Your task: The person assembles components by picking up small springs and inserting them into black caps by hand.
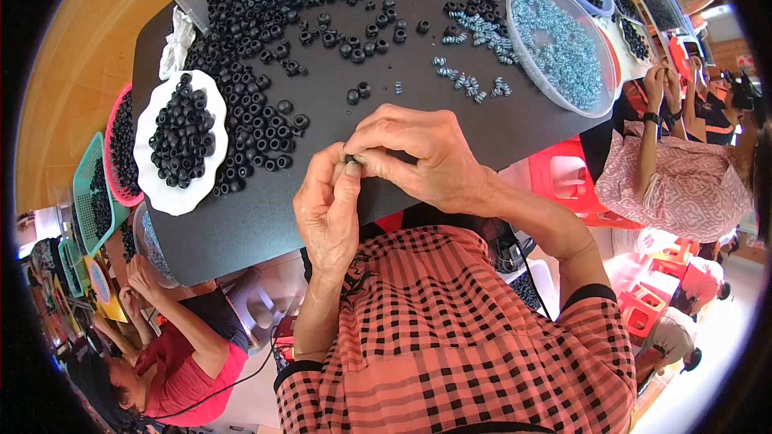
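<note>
Dark tabletop, matte. Nearest: left hand, right of the white plate, pinching a small black piece, mostly hidden. Right hand, further right of plate: thumb and forefinger closed at same piece, can't tell if gripping. Plate carries heaped black beads. Loose beads spread just right of and beyond plate; blue coils, round tub well right of it.

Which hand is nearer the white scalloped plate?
Left. The left hand is to the right of the white scalloped plate, apart from it; the right hand is farther right, beyond the left hand.
</note>
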A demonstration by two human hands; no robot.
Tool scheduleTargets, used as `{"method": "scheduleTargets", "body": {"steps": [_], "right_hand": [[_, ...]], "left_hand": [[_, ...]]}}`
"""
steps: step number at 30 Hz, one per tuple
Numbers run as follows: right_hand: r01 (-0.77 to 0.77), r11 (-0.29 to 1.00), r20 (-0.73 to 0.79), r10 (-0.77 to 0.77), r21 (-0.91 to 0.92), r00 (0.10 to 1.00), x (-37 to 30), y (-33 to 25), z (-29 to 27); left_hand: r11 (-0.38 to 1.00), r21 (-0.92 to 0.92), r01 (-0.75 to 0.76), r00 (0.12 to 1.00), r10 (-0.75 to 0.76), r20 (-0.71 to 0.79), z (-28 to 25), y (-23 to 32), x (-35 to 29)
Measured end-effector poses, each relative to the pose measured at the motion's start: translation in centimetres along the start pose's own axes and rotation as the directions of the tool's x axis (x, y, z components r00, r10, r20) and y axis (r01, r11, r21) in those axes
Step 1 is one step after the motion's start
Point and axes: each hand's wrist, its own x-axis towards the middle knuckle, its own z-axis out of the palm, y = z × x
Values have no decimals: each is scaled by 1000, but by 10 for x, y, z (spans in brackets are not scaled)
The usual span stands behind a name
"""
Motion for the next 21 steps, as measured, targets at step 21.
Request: {"method": "scheduleTargets", "body": {"steps": [21], "right_hand": [[3,999,-56,-1,34,998,-1,5,6]], "left_hand": [[1000,20,-14,1000,14,-15,2,4,1]]}}
